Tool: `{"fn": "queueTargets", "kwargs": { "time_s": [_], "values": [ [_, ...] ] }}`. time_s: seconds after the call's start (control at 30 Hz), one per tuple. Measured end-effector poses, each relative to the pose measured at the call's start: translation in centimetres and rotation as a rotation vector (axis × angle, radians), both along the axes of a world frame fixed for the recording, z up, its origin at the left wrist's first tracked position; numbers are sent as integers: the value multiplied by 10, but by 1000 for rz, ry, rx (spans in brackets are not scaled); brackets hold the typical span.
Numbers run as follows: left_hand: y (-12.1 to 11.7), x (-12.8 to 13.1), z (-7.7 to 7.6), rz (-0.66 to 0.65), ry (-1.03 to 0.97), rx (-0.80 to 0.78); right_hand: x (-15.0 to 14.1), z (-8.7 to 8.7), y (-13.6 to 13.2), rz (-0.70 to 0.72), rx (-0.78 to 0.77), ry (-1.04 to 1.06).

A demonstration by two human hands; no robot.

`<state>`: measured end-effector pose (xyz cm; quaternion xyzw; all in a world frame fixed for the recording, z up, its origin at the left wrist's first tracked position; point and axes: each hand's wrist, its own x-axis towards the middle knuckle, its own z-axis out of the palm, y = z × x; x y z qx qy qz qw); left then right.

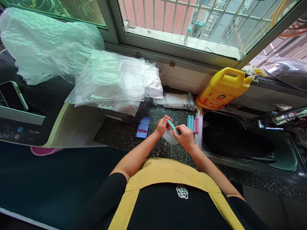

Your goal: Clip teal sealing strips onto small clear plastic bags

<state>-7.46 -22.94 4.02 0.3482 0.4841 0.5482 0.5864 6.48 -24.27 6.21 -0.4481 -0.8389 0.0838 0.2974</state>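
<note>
In front of my body both hands hold one slim teal bag clip (173, 126), slanting down to the right. Its upper end is pinched in the closed fingers of my left hand (162, 125). My right hand (185, 136) grips the lower end between thumb and fingers. A small clear plastic bag (169, 137) hangs under the clip, partly hidden by my hands; which fingers touch it I cannot tell. Right of my hands, several teal clips (190, 122) lie side by side on the speckled counter (159, 147), beside a group of pink clips (196, 125).
Behind my hands lie filled clear bags (174, 99) with clips inside. A phone (143, 127) rests at left, below a heap of plastic bags (112, 80). A yellow pump jug (219, 89) stands by the sink, which holds a black pan (235, 140).
</note>
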Motion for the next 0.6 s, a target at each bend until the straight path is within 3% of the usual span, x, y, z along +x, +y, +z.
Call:
{"fn": "queueTargets", "kwargs": {
  "time_s": [0.13,0.4,0.6],
  "values": [
    [1,3,5,-50,8,-59,1,0,-1,0,-1,-16],
    [-2,4,2,11,-22,-98,1,3,-3,6,25,-30],
    [0,3,-9,94,21,-66,-2,5,-3,-11,47,-37]
  ]
}}
